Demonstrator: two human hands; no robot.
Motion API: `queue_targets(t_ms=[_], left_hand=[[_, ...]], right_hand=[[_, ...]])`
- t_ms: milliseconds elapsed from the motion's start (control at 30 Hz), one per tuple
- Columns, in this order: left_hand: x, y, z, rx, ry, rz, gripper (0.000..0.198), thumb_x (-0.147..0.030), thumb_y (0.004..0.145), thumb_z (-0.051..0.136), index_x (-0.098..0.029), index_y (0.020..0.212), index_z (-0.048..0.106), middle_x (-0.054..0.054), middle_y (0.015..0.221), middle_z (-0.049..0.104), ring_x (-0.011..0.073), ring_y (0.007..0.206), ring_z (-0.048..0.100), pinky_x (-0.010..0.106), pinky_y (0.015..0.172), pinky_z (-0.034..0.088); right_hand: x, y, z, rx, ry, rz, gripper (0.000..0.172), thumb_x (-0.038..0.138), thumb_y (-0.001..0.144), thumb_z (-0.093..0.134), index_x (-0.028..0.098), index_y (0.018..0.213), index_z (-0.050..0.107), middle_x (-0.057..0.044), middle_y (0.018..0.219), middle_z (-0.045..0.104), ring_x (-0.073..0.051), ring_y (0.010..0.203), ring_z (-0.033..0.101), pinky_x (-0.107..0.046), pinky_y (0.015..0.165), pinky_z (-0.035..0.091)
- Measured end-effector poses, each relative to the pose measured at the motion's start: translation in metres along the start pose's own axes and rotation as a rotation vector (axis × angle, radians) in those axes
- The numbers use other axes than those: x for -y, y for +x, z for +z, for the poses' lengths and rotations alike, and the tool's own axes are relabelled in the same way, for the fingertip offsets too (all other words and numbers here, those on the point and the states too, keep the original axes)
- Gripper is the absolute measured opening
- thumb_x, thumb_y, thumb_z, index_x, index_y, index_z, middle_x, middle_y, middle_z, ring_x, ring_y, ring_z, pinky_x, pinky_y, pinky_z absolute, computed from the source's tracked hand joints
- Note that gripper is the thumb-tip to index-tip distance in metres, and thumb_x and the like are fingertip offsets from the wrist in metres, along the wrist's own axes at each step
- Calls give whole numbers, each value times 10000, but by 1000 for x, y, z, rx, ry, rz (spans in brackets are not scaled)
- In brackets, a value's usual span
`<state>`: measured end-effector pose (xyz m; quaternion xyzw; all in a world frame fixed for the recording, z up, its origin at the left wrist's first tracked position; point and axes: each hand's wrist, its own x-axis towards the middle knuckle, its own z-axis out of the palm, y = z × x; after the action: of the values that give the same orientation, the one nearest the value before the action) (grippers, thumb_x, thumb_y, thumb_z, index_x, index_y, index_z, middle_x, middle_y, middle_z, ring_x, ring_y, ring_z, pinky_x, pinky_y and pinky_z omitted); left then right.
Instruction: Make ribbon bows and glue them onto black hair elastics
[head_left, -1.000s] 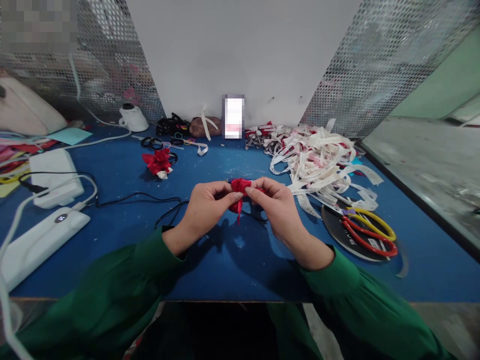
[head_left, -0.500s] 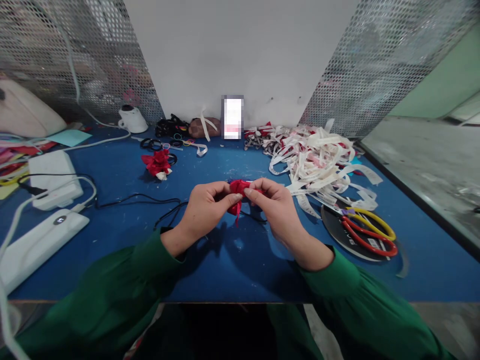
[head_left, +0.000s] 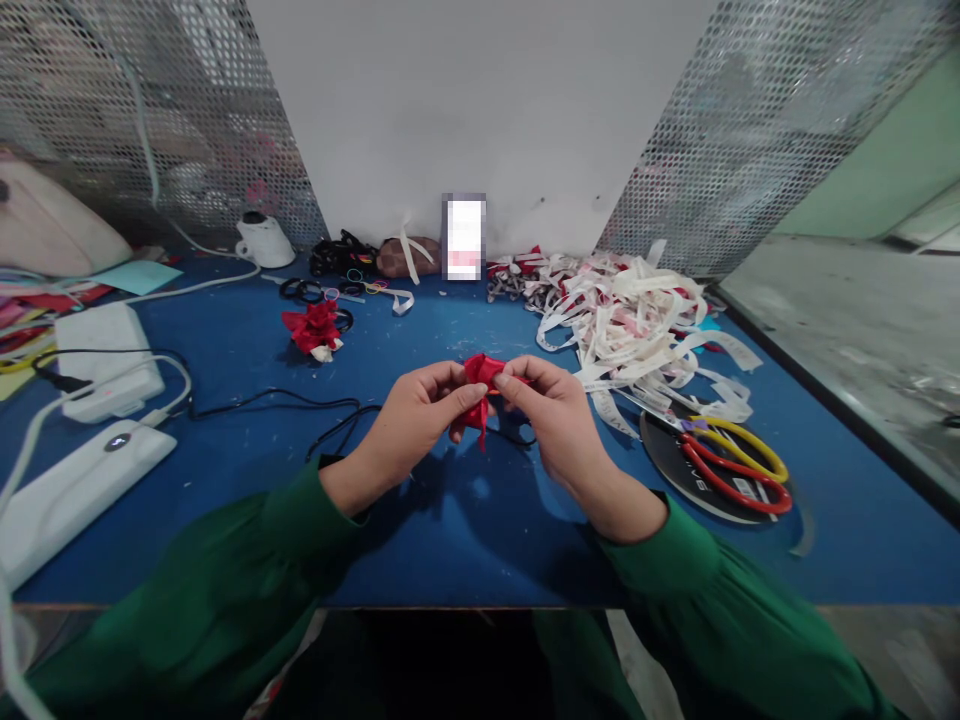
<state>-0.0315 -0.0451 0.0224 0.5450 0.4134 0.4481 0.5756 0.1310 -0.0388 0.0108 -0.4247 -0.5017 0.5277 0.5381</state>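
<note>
Between my two hands, above the middle of the blue table, is a small piece of red satin ribbon (head_left: 484, 370), folded or bunched, with a thin end hanging down. My left hand (head_left: 420, 410) pinches its left side between thumb and fingers. On the right side, my right hand (head_left: 551, 405) grips it with thumb and fingertips. The fingers hide part of the ribbon, so its full shape cannot be made out. A black cord (head_left: 341, 425) lies on the table by my left wrist. Farther back on the left sits a red ribbon flower (head_left: 315, 328) with a whitish piece at its base.
At the right lie scissors (head_left: 739, 465) with red and yellow handles on a black disc (head_left: 667, 455). Behind them is a heap of white printed ribbons (head_left: 630, 310). A lit phone (head_left: 464, 235) leans on the back panel. White power bank (head_left: 90, 490) and cables fill the left.
The red ribbon has turned slightly between my fingers and stands a little higher, with more of it showing. Both hands stay in nearly the same place.
</note>
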Motion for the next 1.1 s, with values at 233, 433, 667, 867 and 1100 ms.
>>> queue_targets(t_ms=[233, 433, 667, 867, 1100], left_hand=[[3, 1, -3, -133, 67, 79, 231, -370, 819, 746, -153, 827, 668, -13, 655, 644, 86, 519, 506, 210, 490, 429], [2, -1, -3, -170, 210, 142, 191, -347, 838, 714, -158, 856, 693, 9, 733, 701, 122, 621, 610, 229, 584, 491], [0, -1, -5, -198, 246, 135, 212, -358, 830, 705, -148, 859, 697, -6, 644, 639, 100, 507, 517, 223, 481, 442], [1, 2, -5, -193, 86, 81, 246, -387, 800, 746, -150, 830, 689, 0, 635, 635, 103, 544, 524, 207, 471, 424], [0, 3, -5, -195, 10, 0, 269, -392, 757, 791, -144, 788, 693, -12, 611, 610, 88, 520, 490, 201, 461, 389]], right_hand=[[-2, -2, 4, 105, -135, 8, 281, 469, 819, 688, 210, 852, 585, 27, 710, 605, -136, 634, 571, -285, 636, 465], [-2, -9, 9, 158, -485, -154, 236, 279, 762, 744, 229, 884, 548, 14, 791, 614, -161, 691, 596, -291, 635, 453], [-3, -6, 3, 185, -439, -134, 45, 254, 872, 604, 218, 895, 619, 30, 666, 572, -145, 590, 565, -266, 569, 431], [-2, -5, 0, 66, -444, -211, 141, 302, 924, 567, 203, 854, 639, 33, 628, 556, -127, 574, 503, -254, 561, 377], [0, -9, 2, 7, -457, -279, 138, 277, 886, 635, 222, 1009, 608, 30, 722, 614, -131, 610, 545, -264, 611, 439]])
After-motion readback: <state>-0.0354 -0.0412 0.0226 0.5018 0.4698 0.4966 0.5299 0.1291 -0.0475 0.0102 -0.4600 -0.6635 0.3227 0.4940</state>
